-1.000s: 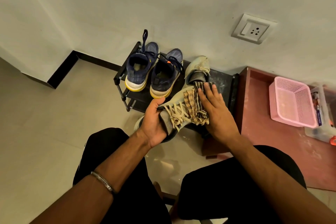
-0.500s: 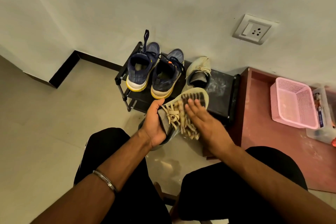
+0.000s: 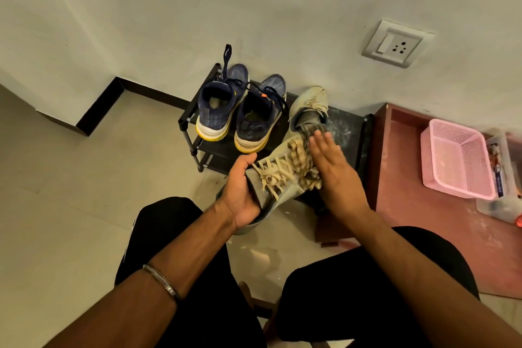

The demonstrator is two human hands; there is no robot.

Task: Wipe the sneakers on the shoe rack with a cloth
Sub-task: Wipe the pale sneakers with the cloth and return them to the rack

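A pale grey lace-up canvas sneaker (image 3: 278, 175), gripped at its heel by the left hand (image 3: 243, 192) above the black shoe rack (image 3: 347, 127), is mid-wipe under the flat right hand (image 3: 333, 169) pressing a checked cloth (image 3: 300, 155); likely next, firmer toe strokes.

cloth (image 3: 299, 155): the part at 3 o'clock is hidden under the right hand (image 3: 333, 175)
held sneaker (image 3: 278, 175): toe covered by cloth, heel behind the left hand (image 3: 243, 192)
fingers (image 3: 320, 140): motion-blurred
clear box (image 3: 505, 178): behind the basket (image 3: 457, 161), contents unreadable, cut by the 3 o'clock edge
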